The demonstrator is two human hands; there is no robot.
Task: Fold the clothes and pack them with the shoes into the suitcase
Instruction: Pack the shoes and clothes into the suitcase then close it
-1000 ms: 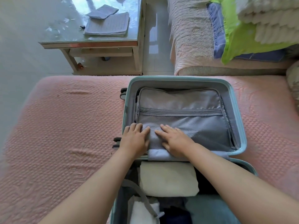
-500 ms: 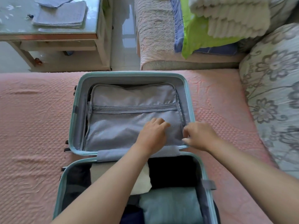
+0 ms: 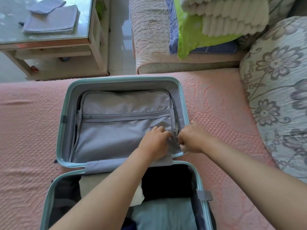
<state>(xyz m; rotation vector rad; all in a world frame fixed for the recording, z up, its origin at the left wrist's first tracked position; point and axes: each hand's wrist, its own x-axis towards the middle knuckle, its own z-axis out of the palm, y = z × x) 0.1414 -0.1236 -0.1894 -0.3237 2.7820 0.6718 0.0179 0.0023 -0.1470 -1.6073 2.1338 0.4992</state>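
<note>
In the suitcase (image 3: pixel 65 113), the left hand (image 3: pixel 155 143) pinches the soft, floppy divider (image 3: pixel 116 128); the right hand (image 3: pixel 193 138) pinches its tiny zip pull (image 3: pixel 178 143), likely the surest hold.

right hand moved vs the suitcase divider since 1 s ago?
Yes. The right hand shifted rightward, from the grey divider's lower middle to the zipper at its right edge.

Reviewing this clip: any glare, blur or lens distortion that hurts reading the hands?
Head view throughout: soft daylight, faint shadows; glare washes the glass-topped wooden side table; wide-angle curvature bows the teal hard-shell suitcase rim and pink quilted bedspread edge; slight motion blur softens left hand and right hand fingertips at the grey fabric zipped divider.
</note>
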